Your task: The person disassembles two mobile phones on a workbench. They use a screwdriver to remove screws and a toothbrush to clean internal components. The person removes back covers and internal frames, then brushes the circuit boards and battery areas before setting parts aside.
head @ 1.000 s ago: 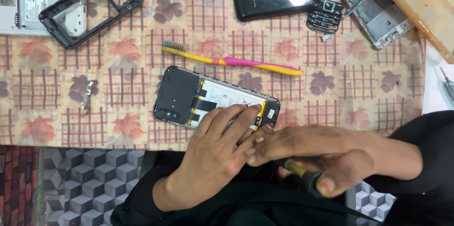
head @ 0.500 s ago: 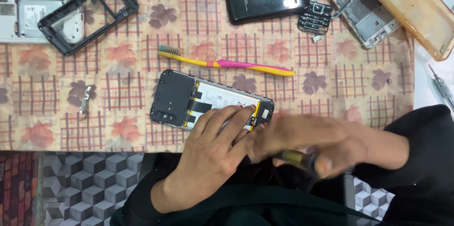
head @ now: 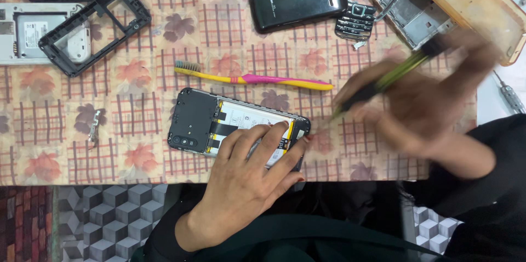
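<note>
Left hand (head: 246, 180) pins opened phone (head: 219, 125) — screwdriver (head: 383, 81) apart.

The person is wearing black clothing, with loose dark fabric covering the lap and body at the lower edge of the view. A black sleeve is reaching to the wrist of the right hand (head: 422, 103), which is showing blurred. The left hand (head: 246, 174) is appearing bare, seemingly without rings.

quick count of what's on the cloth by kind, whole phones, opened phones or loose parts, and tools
whole phones: 1, black phone
opened phones or loose parts: 4, opened phone, black frame, keypad, metal frame
tools: 2, toothbrush, screwdriver
total: 7
</note>
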